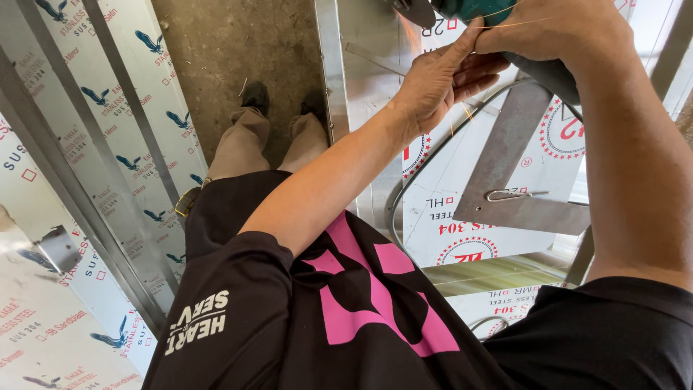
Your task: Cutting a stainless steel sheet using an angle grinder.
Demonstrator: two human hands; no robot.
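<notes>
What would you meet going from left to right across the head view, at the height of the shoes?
Film-covered steel sheets → concrete floor → shoes → upright steel edge → left hand → right hand on the teal power tool.

labels: white protective film with blue bird emblems and red lettering (pixel 108 108) on steel sheets leaning at left | white protective film with red star-ringed round emblems and red print (pixel 462 217) on steel sheet at right, partly under a bare grey steel angle piece (pixel 505 166) | packages, signs, screens: none
</notes>
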